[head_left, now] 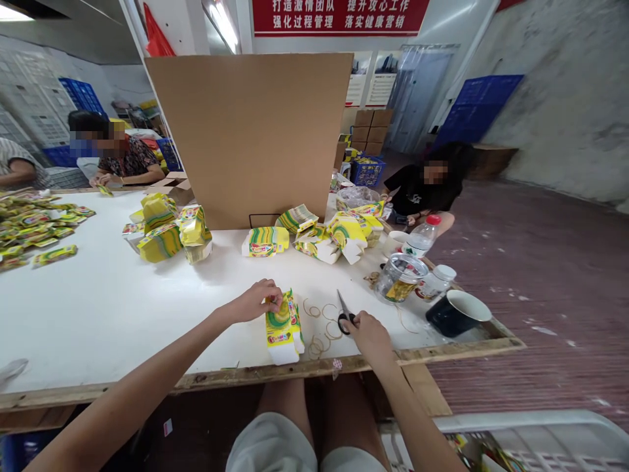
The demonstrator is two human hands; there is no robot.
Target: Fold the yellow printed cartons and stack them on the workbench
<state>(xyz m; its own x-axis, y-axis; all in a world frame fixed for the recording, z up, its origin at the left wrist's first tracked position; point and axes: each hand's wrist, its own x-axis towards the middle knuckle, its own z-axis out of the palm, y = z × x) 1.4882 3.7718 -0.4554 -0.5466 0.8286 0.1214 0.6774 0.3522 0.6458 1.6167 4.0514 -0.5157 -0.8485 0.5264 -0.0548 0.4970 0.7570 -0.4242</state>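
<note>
My left hand (261,301) is closed at the upper end of a yellow and green printed carton (282,331), which lies near the table's front edge with its white flap toward me. The fingertips press on the carton's top; whether they pinch anything smaller is hidden. To the right, my right hand (369,333) grips the black handle of a pair of scissors (343,307). The blades point away from me, and look shut, low over the white tabletop. Between carton and scissors lie several loose rubber bands (319,344).
Behind stand several yellow cartons (265,241) before a tall cardboard sheet (250,137). At right are a dark mug (455,314), a clear jar (400,278) and bottles (422,237). Small packets (34,226) are piled at far left. Co-workers sit at both sides.
</note>
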